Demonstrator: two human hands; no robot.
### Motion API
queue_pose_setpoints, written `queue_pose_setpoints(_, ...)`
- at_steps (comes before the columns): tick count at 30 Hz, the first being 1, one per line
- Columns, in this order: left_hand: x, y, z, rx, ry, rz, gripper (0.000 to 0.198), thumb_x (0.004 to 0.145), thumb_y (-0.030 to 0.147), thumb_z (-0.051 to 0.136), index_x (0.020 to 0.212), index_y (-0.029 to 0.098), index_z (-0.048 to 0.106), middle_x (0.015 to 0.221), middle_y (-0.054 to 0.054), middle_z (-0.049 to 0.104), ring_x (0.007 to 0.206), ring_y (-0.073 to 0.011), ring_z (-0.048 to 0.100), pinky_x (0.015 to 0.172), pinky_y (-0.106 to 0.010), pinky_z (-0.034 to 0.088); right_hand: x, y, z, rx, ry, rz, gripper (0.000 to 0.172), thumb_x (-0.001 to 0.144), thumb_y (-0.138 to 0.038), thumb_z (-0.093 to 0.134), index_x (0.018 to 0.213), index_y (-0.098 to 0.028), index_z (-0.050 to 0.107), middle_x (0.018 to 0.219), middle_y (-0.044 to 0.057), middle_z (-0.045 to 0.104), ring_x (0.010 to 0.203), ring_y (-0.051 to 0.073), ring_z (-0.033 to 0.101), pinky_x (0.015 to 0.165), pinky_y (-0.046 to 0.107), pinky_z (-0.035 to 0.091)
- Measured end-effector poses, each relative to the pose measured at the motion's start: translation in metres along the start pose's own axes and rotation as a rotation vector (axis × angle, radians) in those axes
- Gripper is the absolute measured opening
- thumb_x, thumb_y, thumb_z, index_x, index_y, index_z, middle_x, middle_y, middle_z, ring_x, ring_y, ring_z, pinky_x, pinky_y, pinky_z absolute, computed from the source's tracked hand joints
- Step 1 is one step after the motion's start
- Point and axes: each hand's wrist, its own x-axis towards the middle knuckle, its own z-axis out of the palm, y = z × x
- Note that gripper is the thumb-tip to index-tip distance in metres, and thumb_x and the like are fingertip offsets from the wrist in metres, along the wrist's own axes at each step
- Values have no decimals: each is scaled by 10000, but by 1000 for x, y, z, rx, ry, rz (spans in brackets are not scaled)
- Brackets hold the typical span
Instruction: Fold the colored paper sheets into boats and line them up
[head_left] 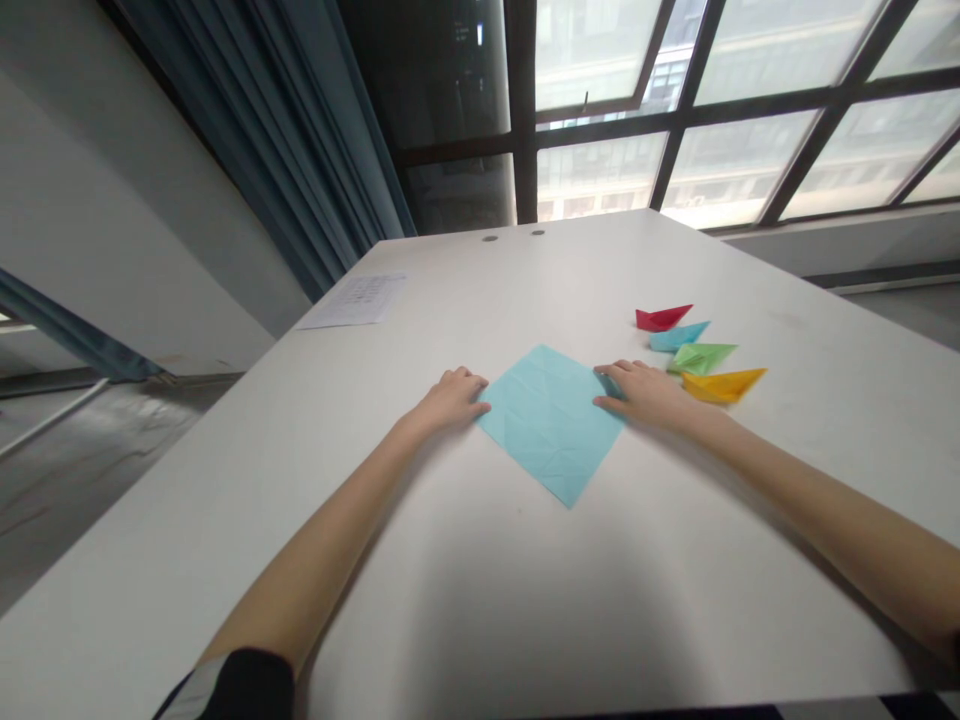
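A light blue square sheet of paper (551,425) lies on the white table, turned with one corner towards me. Faint crease lines cross its surface. At its left corner is my left hand (454,398), thumb and fingers holding the paper's edge. My right hand (637,393) has hold of the opposite corner, where a darker blue patch shows between thumb and fingers. Just beyond the right hand sit folded paper boats: a red one (663,319), a blue one (677,337), a green one (701,357) and a yellow one (724,386). The yellow boat is nearest to my right wrist.
The white table (450,600) stretches away towards the windows (600,165). A printed sheet (356,300) lies near its far left edge. Two round dark spots are near the far edge. A blue curtain (300,130) hangs at the left behind the table.
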Motion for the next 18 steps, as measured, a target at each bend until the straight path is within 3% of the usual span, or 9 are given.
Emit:
queue_pose_setpoints(6, 2, 4, -2, -67, 16, 7, 428, 719, 347, 546, 1101, 157, 577, 1023, -105, 580, 1026, -250, 491, 934, -365, 334, 1, 4, 7, 75, 37, 31, 623, 787, -506, 484, 1284, -137, 408, 1165, 168, 538, 1011, 309, 541, 842, 421, 422)
queue_pose_setpoints(12, 2, 4, -2, -275, 45, -12, 378, 653, 251, 580, 1024, 179, 590, 883, -45, 606, 807, -179, 559, 751, -286, 420, 4, 8, 14, 188, 48, 52, 650, 765, -482, 524, 1298, -143, 372, 1210, 166, 506, 1040, 285, 541, 867, 387, 424)
queue_pose_setpoints(18, 5, -3, 3, -363, 86, -64, 406, 639, 243, 546, 1033, 157, 588, 741, -12, 575, 706, -153, 535, 669, -258, 403, 7, 13, 12, 246, 19, 94, 605, 734, -335, 578, 1275, -130, 403, 1032, 126, 617, 917, 239, 597, 791, 331, 457)
